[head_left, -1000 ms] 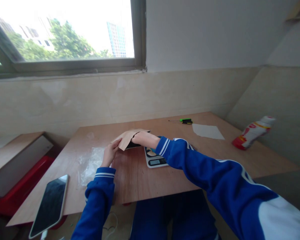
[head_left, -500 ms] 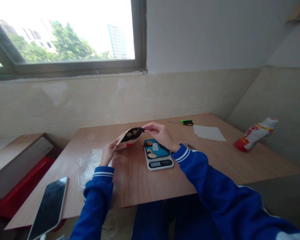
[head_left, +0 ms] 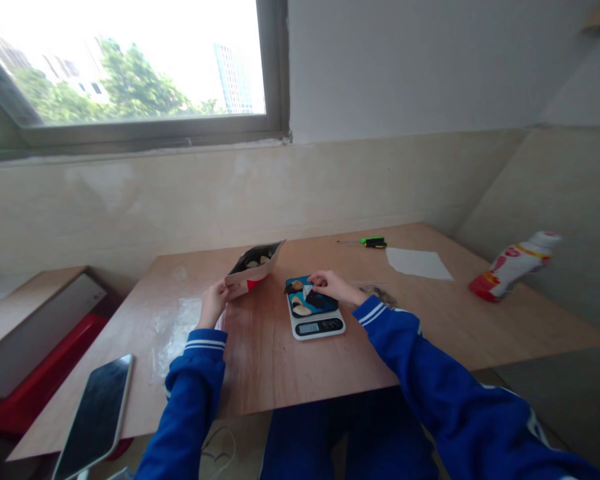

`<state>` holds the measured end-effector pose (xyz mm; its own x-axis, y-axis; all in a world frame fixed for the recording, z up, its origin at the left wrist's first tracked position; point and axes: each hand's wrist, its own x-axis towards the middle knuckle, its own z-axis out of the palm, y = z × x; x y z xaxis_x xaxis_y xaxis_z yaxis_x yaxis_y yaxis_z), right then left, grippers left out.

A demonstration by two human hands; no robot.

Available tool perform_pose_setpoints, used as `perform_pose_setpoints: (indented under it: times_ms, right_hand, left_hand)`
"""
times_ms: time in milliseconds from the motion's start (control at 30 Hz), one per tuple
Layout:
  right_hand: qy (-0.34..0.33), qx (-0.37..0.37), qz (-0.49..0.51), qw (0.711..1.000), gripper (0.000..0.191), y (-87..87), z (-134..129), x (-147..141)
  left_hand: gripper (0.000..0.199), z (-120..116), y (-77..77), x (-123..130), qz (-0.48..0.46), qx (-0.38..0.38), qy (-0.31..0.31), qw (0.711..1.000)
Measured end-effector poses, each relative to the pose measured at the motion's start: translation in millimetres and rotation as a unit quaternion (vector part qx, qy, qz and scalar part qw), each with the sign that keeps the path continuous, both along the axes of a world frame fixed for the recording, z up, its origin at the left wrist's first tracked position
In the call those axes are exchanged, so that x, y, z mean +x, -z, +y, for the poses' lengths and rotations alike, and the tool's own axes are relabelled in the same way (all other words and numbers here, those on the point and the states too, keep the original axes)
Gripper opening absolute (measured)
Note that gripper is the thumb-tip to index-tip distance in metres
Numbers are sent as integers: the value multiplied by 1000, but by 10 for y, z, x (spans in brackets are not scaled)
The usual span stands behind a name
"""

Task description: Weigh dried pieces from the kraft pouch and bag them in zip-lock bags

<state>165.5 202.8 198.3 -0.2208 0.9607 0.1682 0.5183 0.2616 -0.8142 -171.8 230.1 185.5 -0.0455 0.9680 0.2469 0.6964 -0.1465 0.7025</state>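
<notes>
My left hand (head_left: pixel 213 305) grips the lower corner of an open kraft paper pouch (head_left: pixel 254 268), which has a dark lining and pale pieces inside. My right hand (head_left: pixel 331 287) reaches over a digital kitchen scale (head_left: pixel 316 327), its fingertips among the items on the blue weighing plate. Pale pieces (head_left: pixel 301 309) and dark pieces (head_left: pixel 315 300) lie on that plate, along with a small white label (head_left: pixel 307 291). Whether my right fingers pinch anything is hidden. Both hands are above a wooden tabletop (head_left: pixel 275 363).
Crumpled clear plastic film (head_left: pixel 174 330) lies left of the scale, and a smartphone (head_left: pixel 96 415) sits by the front left edge. Further back are a screwdriver (head_left: pixel 373 243), a white paper sheet (head_left: pixel 418 263) and a fallen red-and-white bottle (head_left: pixel 513 274).
My right hand has let go of the pouch and dropped onto the scale. The pouch now stands tilted in my left hand alone. A dark piece has appeared on the plate.
</notes>
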Motion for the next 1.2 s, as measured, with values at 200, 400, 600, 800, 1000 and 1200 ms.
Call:
perform_pose_setpoints:
  times_ms: [200, 400, 600, 800, 1000, 1200]
  right_hand:
    - [54, 75, -19, 996, 21, -120, -157, 184]
    - [114, 66, 20, 991, 27, -149, -765, 516]
    - [219, -39, 113, 968, 34, 113, -1659, 605]
    - [227, -124, 252, 933, 46, 135, -2059, 488]
    - [259, -107, 329, 902, 41, -9, -2094, 451]
    - [262, -124, 395, 872, 38, -15, -2149, 504]
  left_hand:
    - [31, 41, -3, 22, 40, 7, -35, 999]
    - [33, 186, 5, 6, 73, -5, -93, 993]
    - [37, 257, 14, 95, 96, -20, -129, 987]
    - [40, 272, 26, 260, 107, -36, -153, 982]
    - [45, 239, -36, 260, 102, -27, -153, 983]
    - [49, -92, -66, 119, 134, 6, -154, 979]
